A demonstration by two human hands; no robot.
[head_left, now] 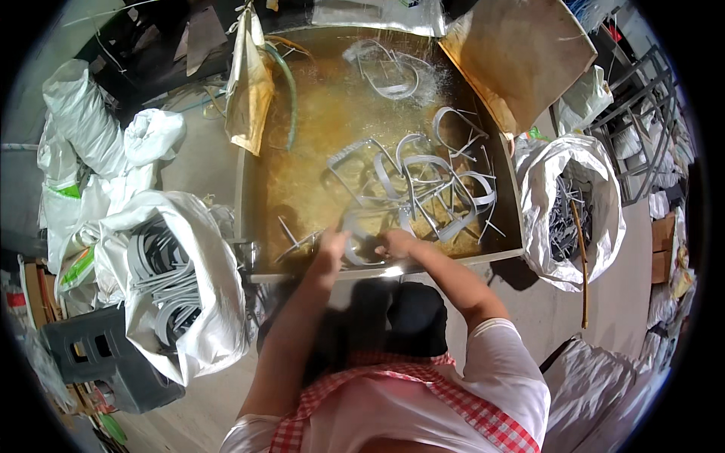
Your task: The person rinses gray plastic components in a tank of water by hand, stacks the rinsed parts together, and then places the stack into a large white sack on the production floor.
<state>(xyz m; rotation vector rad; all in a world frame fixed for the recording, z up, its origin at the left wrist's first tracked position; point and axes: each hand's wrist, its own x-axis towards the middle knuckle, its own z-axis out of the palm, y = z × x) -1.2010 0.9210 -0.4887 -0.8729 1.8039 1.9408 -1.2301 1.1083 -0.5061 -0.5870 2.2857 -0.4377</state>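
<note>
At the near edge of a wide metal tank [483,259] of yellowish water, my two hands are side by side. A curved grey plastic-looking piece [351,226] rises between them, its lower part near the rim. My left hand [332,245], slightly blurred, closes on its left side. My right hand [396,243] has its fingers curled in just to the right; whatever they pinch is hidden. Beyond both hands lies a tangle of grey hooped pieces with thin straight arms [411,181], partly under water. Another grey hoop [393,79] sits farther back in splashing water.
On the left, a white sack [219,302] holds stacked curved grey pieces. A right-hand sack [604,234] holds small grey scraps and a leaning stick [581,264]. A stained board [521,60] and a hanging cloth [249,90] overhang the tank. A dark plastic stool [106,370] stands lower left.
</note>
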